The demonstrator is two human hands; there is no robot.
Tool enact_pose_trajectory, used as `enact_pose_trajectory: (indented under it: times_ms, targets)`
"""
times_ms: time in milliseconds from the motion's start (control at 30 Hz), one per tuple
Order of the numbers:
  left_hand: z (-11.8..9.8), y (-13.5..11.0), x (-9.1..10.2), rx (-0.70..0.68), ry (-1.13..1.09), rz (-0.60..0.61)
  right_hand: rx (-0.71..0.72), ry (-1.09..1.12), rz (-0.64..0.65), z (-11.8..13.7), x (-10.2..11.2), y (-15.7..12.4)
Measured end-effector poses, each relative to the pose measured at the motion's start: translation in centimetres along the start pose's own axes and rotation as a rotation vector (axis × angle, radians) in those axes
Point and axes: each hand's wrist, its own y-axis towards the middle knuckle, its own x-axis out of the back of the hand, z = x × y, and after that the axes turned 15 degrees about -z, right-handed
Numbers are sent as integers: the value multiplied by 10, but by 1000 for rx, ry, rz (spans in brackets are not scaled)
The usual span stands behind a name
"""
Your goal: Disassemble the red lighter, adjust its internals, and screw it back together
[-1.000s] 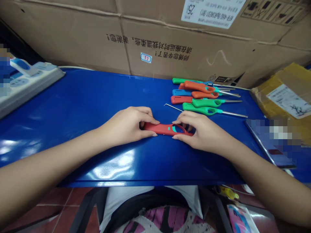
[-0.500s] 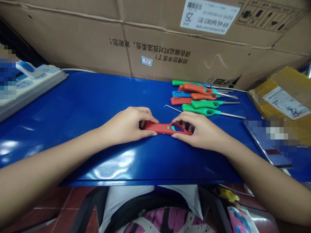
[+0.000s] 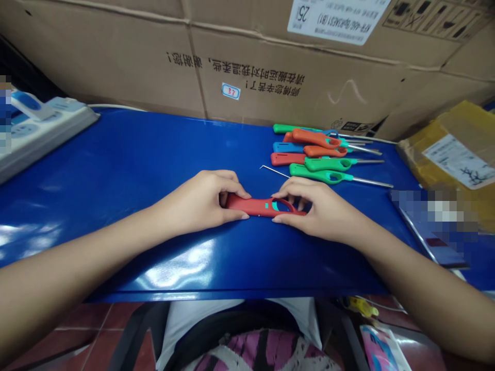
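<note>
Between my hands, low over the blue table (image 3: 127,159), is a red lighter body (image 3: 253,206) with a teal trigger and switch; no metal tube shows on it. My left hand (image 3: 211,201) grips its left end between thumb and fingers. Around the ring-shaped right end, my right hand (image 3: 305,206) is closed, its fingers partly hiding that end. Just behind my right hand lies a thin bent metal wire (image 3: 273,170). Several long-nosed lighters lie in a pile beyond, among them a green lighter (image 3: 320,173) and an orange lighter (image 3: 315,137), their metal tubes pointing right.
A large cardboard box (image 3: 154,77) stands along the back edge. On the left is a white power strip (image 3: 65,123) with a plug in it. A taped parcel (image 3: 433,134) and a flat, partly blurred device (image 3: 421,226) lie at the right.
The camera view has shifted slightly. Both hands keep their hold on the red lighter body, with hardly any visible movement.
</note>
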Motion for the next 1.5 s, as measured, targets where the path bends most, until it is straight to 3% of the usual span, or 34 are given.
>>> enact_pose_trajectory:
  times_ms: [333, 833, 1133, 1367, 1500]
  targets:
    - [0, -3, -3, 81, -17, -19, 42, -139, 18, 12, 3, -3]
    - [1, -3, -5, -9, -19, -13, 39, -96, 90, 14, 8, -4]
    - [1, 0, -1, 72, -43, -11, 71, -114, 4, 13, 0, -4]
    - [2, 2, 0, 46, -86, -55, 113, -173, -62, 9, 4, -1]
    - [3, 4, 0, 49, -30, -151, 159, -190, -209, 5, 2, 1]
